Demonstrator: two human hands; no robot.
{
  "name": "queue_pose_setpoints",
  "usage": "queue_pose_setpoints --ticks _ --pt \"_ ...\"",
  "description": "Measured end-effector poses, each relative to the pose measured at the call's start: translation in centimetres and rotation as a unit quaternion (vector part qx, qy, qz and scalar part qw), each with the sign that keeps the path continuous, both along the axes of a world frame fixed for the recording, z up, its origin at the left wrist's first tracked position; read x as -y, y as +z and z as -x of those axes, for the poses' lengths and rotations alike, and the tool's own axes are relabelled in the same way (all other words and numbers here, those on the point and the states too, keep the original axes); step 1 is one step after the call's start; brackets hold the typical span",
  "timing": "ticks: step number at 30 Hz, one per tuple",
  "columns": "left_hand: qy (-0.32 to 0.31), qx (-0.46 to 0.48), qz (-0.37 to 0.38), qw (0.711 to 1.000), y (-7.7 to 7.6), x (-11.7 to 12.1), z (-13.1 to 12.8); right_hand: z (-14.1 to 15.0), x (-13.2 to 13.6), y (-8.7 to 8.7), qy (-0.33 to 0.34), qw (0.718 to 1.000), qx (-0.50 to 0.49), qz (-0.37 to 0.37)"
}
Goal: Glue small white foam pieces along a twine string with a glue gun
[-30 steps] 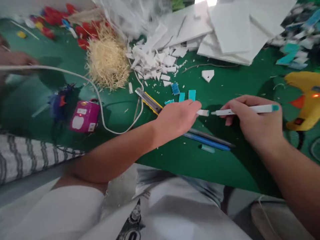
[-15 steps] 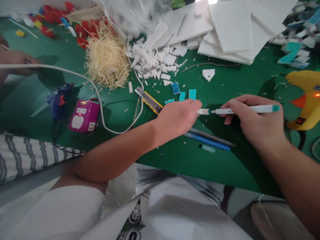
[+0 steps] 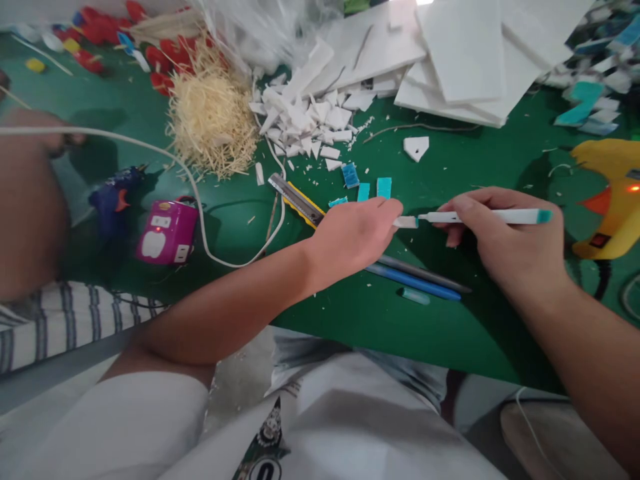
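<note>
My right hand (image 3: 510,250) grips a white marker with a teal end (image 3: 500,217), held level over the green table (image 3: 350,313), tip pointing left. My left hand (image 3: 357,235) is closed on a small white foam piece (image 3: 406,222), and the marker's tip touches that piece. Just beyond my left hand lie small teal-painted foam pieces (image 3: 383,187). Under my hands rest a blue pen (image 3: 415,283) and a teal cap (image 3: 414,296).
A utility knife (image 3: 296,200) lies left of my left hand. White foam scraps (image 3: 305,123), straw (image 3: 213,120), foam boards (image 3: 465,60), a pink device (image 3: 167,232) with a white cable, a blue glue gun (image 3: 115,197) and a yellow glue gun (image 3: 613,200) surround the work. Another person's arm (image 3: 27,200) is at left.
The marker's tip has moved left until it meets the foam piece in my left hand. The other person's arm at left has come further into view.
</note>
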State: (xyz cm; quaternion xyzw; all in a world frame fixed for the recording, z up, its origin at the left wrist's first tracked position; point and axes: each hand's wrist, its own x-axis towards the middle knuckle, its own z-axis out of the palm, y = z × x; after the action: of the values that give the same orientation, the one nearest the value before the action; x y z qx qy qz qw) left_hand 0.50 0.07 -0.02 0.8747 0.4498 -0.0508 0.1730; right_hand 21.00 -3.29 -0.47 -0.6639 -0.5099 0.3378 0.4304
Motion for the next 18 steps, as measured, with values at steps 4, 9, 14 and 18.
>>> queue_pose_setpoints --ticks 4,9,14,18 --pt "-0.002 0.003 0.001 1.0 0.09 -0.07 0.04 0.17 -0.03 0.41 0.008 0.999 0.005 0.037" --pt "-0.001 0.009 -0.004 1.0 0.1 -0.11 0.06 0.13 0.03 0.41 0.004 1.0 0.013 0.027" --pt "-0.003 0.01 -0.004 1.0 -0.2 -0.01 0.05 0.18 -0.08 0.52 -0.005 0.999 0.005 0.033" --pt "-0.005 0.021 -0.017 1.0 -0.43 -0.03 0.14 0.16 -0.01 0.52 0.007 0.999 0.011 0.04"
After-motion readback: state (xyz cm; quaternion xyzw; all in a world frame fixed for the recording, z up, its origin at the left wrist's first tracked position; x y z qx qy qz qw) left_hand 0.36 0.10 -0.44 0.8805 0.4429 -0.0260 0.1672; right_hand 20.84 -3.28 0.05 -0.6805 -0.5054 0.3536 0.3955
